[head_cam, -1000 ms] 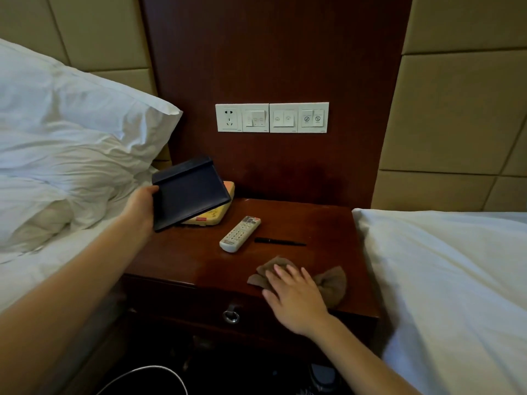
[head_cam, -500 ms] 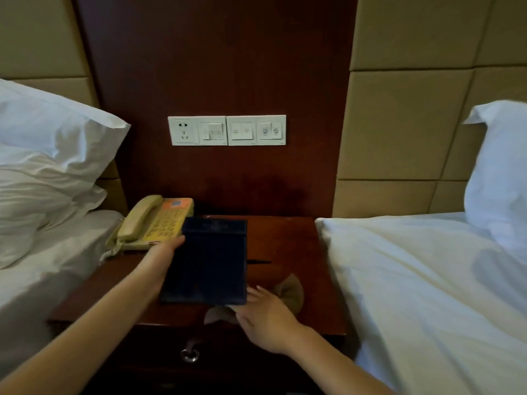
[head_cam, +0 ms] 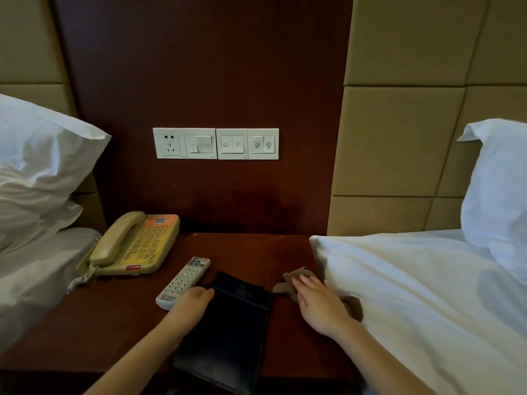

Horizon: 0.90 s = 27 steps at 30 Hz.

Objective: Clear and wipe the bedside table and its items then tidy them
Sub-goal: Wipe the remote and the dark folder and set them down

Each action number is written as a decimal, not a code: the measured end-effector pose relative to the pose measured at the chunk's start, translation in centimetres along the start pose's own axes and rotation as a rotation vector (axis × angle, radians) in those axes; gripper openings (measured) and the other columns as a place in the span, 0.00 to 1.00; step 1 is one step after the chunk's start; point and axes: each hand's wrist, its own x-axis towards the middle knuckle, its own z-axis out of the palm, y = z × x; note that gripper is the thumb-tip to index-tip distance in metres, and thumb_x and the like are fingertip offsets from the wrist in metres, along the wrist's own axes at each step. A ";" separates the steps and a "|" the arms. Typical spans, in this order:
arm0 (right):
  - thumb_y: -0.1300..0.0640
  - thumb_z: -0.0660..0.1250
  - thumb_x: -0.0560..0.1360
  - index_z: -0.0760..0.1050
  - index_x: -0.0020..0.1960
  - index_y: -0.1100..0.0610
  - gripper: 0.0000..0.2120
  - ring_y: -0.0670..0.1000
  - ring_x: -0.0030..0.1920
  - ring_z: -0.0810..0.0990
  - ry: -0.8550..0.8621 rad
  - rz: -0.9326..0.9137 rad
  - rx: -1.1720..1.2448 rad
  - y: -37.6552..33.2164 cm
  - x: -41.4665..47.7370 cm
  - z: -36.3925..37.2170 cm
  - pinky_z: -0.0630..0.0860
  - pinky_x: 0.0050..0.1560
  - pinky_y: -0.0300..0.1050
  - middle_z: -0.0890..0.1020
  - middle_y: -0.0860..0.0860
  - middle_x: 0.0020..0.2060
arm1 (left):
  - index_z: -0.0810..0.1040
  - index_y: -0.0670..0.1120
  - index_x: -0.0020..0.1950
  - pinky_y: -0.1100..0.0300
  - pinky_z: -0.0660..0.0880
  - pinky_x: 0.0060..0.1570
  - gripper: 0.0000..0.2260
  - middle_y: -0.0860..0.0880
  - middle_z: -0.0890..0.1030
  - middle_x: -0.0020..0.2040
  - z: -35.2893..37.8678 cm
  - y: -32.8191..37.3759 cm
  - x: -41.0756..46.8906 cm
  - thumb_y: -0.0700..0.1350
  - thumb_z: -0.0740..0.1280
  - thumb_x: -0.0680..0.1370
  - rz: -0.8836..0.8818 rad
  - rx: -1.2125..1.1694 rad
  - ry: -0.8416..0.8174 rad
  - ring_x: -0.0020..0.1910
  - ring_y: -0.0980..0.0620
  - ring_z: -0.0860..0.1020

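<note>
View: head camera, looking forward and down at the table between two beds.
Bedside table (head_cam: pixel 256 252): dark red-brown wood, set against a wall panel (head_cam: pixel 205 67) of the same colour.
Folder (head_cam: pixel 228 332): black and leather-like, in the near middle of the table top. Its long side runs near to far, and its near end reaches past the table's front edge. Whether it lies flat or is slightly raised is unclear.
Left hand (head_cam: pixel 194 306): grasps the folder at its far left edge, thumb on the cover. The other fingers are hidden.
Right hand (head_cam: pixel 319 303): released, fingers straight and slightly spread, pressing flat on the cloth.
Cloth (head_cam: pixel 292 277): brown and crumpled, on the right side of the table just beside the folder. It shows at the fingertips and again behind the wrist, next to the right bed.
Remote control (head_cam: pixel 184 282): white with grey buttons, lying diagonally just left of the folder. Its near end is beside the left hand.
Telephone (head_cam: pixel 137 246): beige and yellow, handset on its cradle, at the far left corner with its coiled cord trailing off the left edge.
Switch panel (head_cam: pixel 216 143): white, one socket and three switch plates in a row on the wall above the table.
Left bed (head_cam: pixel 34 275): white sheet, with a rumpled left pillow (head_cam: pixel 42 172) above it.
Right bed (head_cam: pixel 413 295): white sheet meeting the table's right edge, with the right pillow (head_cam: pixel 499 181) at the far right.
</note>
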 end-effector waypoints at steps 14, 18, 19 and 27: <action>0.53 0.46 0.84 0.53 0.78 0.51 0.23 0.48 0.77 0.49 0.031 0.029 0.013 0.9 2.2 0.6 0.44 0.75 0.50 0.54 0.47 0.77 | 0.72 0.51 0.61 0.54 0.61 0.65 0.20 0.54 0.66 0.66 3.1 -0.3 6.5 0.62 0.54 0.78 0.348 0.793 -0.008 0.65 0.53 0.64; 0.53 0.46 0.84 0.52 0.78 0.51 0.23 0.49 0.77 0.48 0.004 0.025 -0.001 1.3 3.8 0.4 0.43 0.75 0.51 0.53 0.48 0.77 | 0.73 0.51 0.57 0.56 0.65 0.58 0.19 0.54 0.68 0.57 2.8 -0.4 6.3 0.63 0.56 0.78 0.334 0.769 -0.023 0.60 0.52 0.69; 0.53 0.46 0.84 0.52 0.78 0.51 0.23 0.49 0.77 0.48 -0.009 0.026 -0.001 1.5 4.5 0.4 0.43 0.75 0.52 0.53 0.48 0.77 | 0.74 0.51 0.53 0.57 0.67 0.55 0.18 0.54 0.69 0.54 2.6 -0.5 6.3 0.63 0.57 0.77 0.348 0.727 -0.024 0.57 0.53 0.71; 0.56 0.48 0.83 0.55 0.77 0.53 0.23 0.51 0.76 0.52 0.022 0.069 -0.025 1.9 11.2 -0.2 0.46 0.74 0.55 0.58 0.50 0.76 | 0.77 0.40 0.46 0.59 0.73 0.37 0.12 0.45 0.81 0.41 -2.4 2.9 4.6 0.50 0.67 0.76 0.330 -0.004 0.065 0.38 0.51 0.79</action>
